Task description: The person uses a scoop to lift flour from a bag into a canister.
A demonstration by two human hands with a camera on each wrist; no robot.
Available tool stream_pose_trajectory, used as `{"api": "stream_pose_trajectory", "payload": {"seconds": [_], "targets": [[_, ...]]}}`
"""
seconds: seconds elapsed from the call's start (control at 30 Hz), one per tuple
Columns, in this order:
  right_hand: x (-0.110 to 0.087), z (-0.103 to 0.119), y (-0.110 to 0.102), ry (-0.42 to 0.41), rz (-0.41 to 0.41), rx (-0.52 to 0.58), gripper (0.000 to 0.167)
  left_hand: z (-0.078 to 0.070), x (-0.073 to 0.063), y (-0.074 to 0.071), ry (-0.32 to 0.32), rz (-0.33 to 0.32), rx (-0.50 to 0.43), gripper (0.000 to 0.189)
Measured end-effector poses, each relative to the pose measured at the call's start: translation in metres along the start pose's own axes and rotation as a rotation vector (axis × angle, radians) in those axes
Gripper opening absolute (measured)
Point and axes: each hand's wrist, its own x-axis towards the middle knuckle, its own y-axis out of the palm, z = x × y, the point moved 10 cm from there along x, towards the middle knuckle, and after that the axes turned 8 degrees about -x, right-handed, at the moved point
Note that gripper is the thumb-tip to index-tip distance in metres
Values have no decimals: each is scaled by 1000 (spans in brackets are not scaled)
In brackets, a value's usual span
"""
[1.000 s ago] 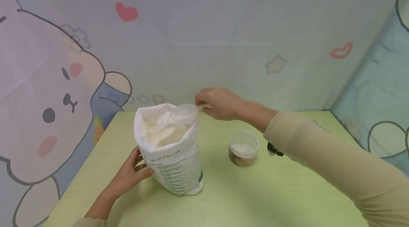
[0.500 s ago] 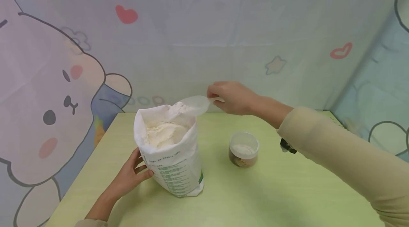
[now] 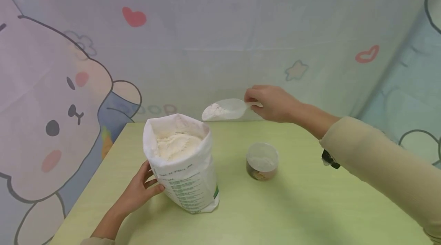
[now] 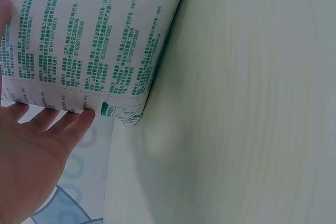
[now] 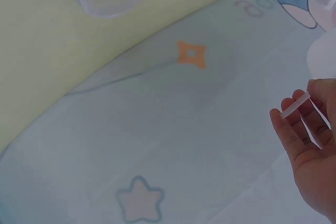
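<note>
A white bag [image 3: 191, 183] with green print stands upright and wide-mouthed on the table, holding pale flour-like powder [image 3: 179, 145]. My left hand [image 3: 138, 193] rests against its left side, fingers spread; in the left wrist view the fingertips [image 4: 86, 116] touch the bag's edge. To the right of the bag and above table height, my right hand [image 3: 273, 103] pinches the handle of a translucent scoop [image 3: 239, 108], whose front carries a heap of white powder [image 3: 215, 110]. In the right wrist view the handle [image 5: 295, 105] lies between thumb and fingers. Below it, a small clear tub [image 3: 262, 175] contains some white powder.
The light green table [image 3: 310, 214] ends at the back against a hanging cloth backdrop [image 3: 220, 46] with cartoon prints. A small black object [image 3: 330, 159] shows under the right sleeve [image 3: 372, 164].
My right hand has lifted the loaded scoop out of the bag's mouth and moved it right, clear of the rim. My left hand and the tub have stayed in place.
</note>
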Motion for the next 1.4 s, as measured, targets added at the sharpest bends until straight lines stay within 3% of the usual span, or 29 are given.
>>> {"api": "stream_pose_trajectory", "payload": {"seconds": [0.4, 0.73, 1.1, 1.4], "targets": [[-33, -32, 9, 69, 18, -13, 13, 1, -1, -3, -3, 1, 2, 84], [-61, -53, 31, 102, 32, -26, 13, 5, 0, -5, -12, -5, -2, 86], [-86, -67, 51, 109, 33, -42, 11, 0, -1, -3, 3, -6, -11, 84], [-95, -72, 59, 96, 53, -49, 13, -4, -2, -3, 29, -10, -8, 84]]}}
